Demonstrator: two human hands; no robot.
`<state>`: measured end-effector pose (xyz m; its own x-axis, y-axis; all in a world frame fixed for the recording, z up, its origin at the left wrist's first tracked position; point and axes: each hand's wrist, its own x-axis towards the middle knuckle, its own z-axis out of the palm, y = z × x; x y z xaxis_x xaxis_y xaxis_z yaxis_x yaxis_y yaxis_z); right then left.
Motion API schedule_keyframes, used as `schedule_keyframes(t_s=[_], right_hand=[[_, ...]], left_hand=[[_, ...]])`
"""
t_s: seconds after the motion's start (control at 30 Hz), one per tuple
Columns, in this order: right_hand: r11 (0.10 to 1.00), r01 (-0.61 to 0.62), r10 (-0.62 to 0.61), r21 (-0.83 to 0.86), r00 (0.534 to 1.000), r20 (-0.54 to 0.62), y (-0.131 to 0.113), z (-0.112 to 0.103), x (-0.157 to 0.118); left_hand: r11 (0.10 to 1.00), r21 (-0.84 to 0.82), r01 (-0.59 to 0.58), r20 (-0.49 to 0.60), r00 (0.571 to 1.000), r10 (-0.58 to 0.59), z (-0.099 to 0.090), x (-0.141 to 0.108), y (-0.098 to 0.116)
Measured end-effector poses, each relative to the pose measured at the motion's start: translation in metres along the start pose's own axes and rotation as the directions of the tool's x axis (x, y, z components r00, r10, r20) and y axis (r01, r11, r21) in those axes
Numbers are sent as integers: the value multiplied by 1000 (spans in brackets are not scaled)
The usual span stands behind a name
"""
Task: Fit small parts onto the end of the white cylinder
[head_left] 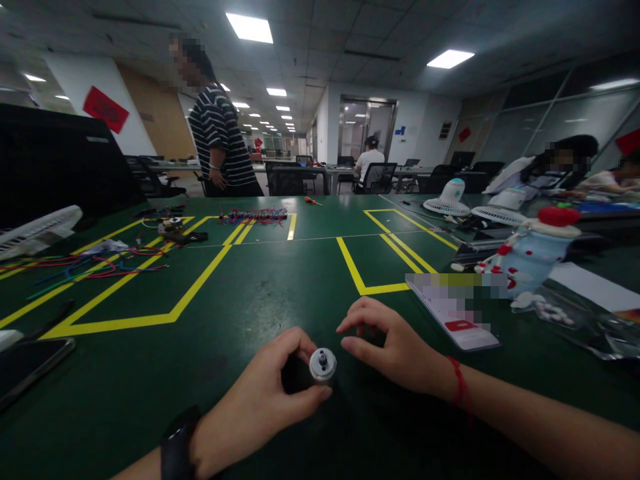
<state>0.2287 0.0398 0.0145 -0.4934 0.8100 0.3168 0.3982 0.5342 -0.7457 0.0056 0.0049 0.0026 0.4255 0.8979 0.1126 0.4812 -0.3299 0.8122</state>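
A small round silver metal part [323, 365] with a short shaft and two dark holes on its top face is upright near the front of the green table [280, 280]. Around it, from the left, curve the thumb and fingers of my left hand [265, 387], gripping its sides. To the right of the part, my right hand [393, 343] has its thumb and fingers apart, with nothing between them. A small dark gap separates it from the metal part.
Loose wires [110, 260] and a phone [35, 367] lie at left. A wire bundle [255, 215] and screwdriver [313, 201] lie farther back. At right are a card [453, 313], a blue cup [533, 257] and white fans [447, 200]. A person [223, 133] stands behind the table.
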Motion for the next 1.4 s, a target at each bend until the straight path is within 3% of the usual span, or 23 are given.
schedule_keyframes(t_s=[0.17,0.4,0.5,0.6,0.77,0.87,0.97,1.03,1.1,1.2,1.3,1.4], right_hand=[[994,106,-106,35,994,4,-26,16,1],[995,50,-43,88,996,-74,-18,3,7],[999,22,-24,36,997,78,-8,-5,0],[998,19,-1,-66,965,261,2,-7,-7],[994,27,15,-109,929,369,6,-8,-8],[1000,-29,28,-1,944,328,5,-11,-6],[966,-194,178,173,979,103,12,-15,-2],[928,-274,303,253,949,-85,24,-18,1],[907,-309,372,286,906,-201,39,-21,5],[899,-329,396,289,892,-216,56,-23,9],[907,-323,377,270,908,-180,53,-25,9],[964,-241,236,111,970,59,35,-24,4]], left_hand=[[1000,13,-13,-1,1000,13,1,0,-1],[1000,12,-5,17,1000,5,0,1,0],[1000,10,0,10,1000,0,-1,0,1],[1000,-2,12,17,1000,-12,-1,0,1],[1000,-15,17,23,1000,-17,0,0,0],[1000,-9,16,26,1000,-16,0,-1,-1],[1000,-10,8,21,1000,-8,-1,-1,-2],[1000,-18,2,23,1000,-1,-1,-1,-2],[1000,-21,6,28,1000,-5,-2,0,-2],[1000,-20,13,31,999,-13,-2,1,-1],[1000,-23,13,34,999,-12,-1,0,-1],[1000,-14,16,27,1000,-16,0,0,-2]])
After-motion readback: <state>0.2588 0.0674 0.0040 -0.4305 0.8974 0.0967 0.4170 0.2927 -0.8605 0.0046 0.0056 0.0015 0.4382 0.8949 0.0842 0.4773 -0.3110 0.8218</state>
